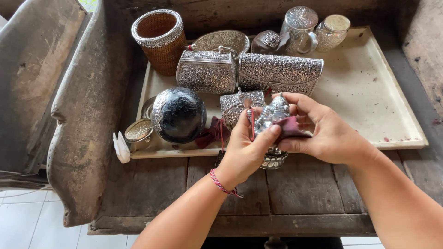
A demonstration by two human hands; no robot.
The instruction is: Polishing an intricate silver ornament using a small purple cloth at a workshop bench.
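Old dark wood makes up the worktop [295,189], and a flat pale tray [369,92] sits on it.

Above the tray's near edge, the left hand [242,154] has its grip closed around a small silver figure [273,115], with the thumb pressed on the front. The right hand [323,133] pinches a dark red cloth [290,127] against the figure's side. The figure stands up straight between both hands, and its round base [273,160] pokes out below.

The figure looks shiny and bumpy, so it could slip if the fingers loosen. It would then drop onto the hard wood or the tray edge and might get dented. A red tag string [252,124] hangs by the thumb and could get caught.

Just behind the hands are a small silver purse [237,106], a big black ball with silver trim [180,115], two silver boxes [207,71] and [279,71], a woven basket [159,39] and two silver jars [300,27] and [332,32]. They are crowded close, so a quick move forward could knock them.
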